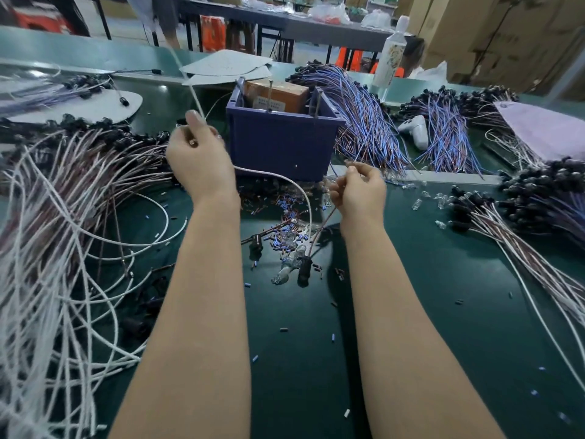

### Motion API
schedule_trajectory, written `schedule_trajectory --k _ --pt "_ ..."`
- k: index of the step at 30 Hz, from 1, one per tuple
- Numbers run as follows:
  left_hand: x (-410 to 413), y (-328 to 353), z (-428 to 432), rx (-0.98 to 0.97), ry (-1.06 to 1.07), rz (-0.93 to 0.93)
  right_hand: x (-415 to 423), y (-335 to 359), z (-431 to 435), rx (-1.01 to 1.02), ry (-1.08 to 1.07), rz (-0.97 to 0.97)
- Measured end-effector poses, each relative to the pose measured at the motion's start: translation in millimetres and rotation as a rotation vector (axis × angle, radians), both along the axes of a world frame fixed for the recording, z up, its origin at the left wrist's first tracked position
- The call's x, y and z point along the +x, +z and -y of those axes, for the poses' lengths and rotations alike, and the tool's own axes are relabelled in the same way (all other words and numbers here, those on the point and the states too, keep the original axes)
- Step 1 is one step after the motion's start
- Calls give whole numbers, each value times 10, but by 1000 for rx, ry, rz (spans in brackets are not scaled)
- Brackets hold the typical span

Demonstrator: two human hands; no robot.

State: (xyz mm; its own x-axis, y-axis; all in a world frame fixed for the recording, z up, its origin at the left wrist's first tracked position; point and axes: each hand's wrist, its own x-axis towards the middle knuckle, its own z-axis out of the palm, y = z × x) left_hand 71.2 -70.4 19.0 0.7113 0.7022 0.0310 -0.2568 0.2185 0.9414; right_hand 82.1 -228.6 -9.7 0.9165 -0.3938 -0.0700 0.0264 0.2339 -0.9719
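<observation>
Blue bin [285, 144] just beyond both grips: we find forward path blocked. White wire heap [47, 248] crowds left of left hand [199, 160]. Bare mat [459, 312] nearer us, right of right hand [361, 191]: open.

Blue bin [281, 144] — white bottle [391, 58] behind

Both bare forearms stretch forward, side by side, a gap between them. Left hand [199, 160] is up and farther out, back of the hand to the camera, fingers curled in, pinching a white wire [285, 180]. Right hand [361, 191] sits lower and nearer, wrist bent slightly inward, fingers [364, 174] bunched in a tight pinch on a thin brown wire [323, 226]
</observation>
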Motion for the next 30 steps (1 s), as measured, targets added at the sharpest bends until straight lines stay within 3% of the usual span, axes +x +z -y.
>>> schedule_trajectory --k 4,9,15,21,24,27,30 --pt "64 -81 -26 162 31 -87 13 15 -15 64 -27 67" --pt "40 -72 109 440 -224 -109 -39 43 -73 11 -69 196" --pt "-78 90 150 660 -450 -174 -57 63 -83 -90 -73 214" --pt "-214 218 157 899 -899 -364 -102 95 -208 -81 314 150" --pt "-248 241 156 1055 -1011 -448 -120 83 -246 -183 443 154" --pt "-251 228 153 1060 -964 -521 -117 76 -241 -294 405 193" --pt "-195 201 122 903 -676 -467 -123 74 -261 -408 381 216"
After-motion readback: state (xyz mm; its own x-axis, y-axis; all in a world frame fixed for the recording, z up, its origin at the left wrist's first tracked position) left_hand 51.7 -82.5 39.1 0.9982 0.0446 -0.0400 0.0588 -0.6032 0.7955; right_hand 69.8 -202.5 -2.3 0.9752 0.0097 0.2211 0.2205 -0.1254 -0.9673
